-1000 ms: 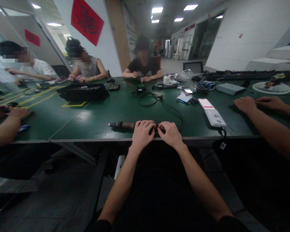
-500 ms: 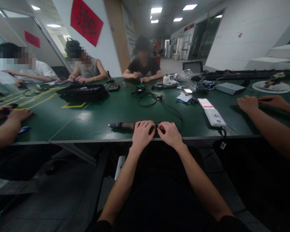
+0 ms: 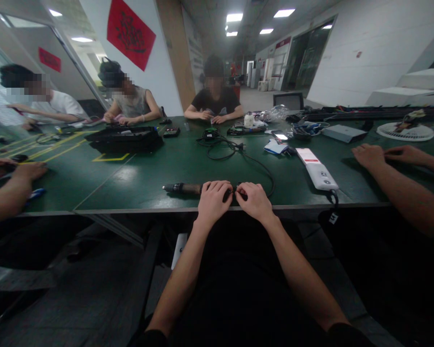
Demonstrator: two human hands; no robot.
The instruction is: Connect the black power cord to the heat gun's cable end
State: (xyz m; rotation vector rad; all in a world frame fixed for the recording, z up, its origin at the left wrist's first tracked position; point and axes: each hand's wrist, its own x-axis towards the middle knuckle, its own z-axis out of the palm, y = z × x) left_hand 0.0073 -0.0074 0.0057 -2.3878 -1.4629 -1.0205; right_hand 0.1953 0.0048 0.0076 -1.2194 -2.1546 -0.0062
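Note:
An electric screwdriver lies along the near edge of the table, its dark tip pointing left. My left hand is closed over its rear end, which the fingers mostly cover. Just to the right, my right hand pinches the dark cord end at the back of the tool. The thumbs and fingertips of both hands nearly meet there, and the joint between tool and cord is largely hidden. From behind my right hand a black cord curves up across the green table.
A black tray stands at the back left. A white power bank with a phone-like screen lies to the right. Cables, a grey box and a round white grille sit farther back. Other people's arms rest at both sides; several people sit around the table.
My hands and the screwdriver stay in nearly the same place, with only a slight finger shift. The hands of the person on the right move a little to the left.

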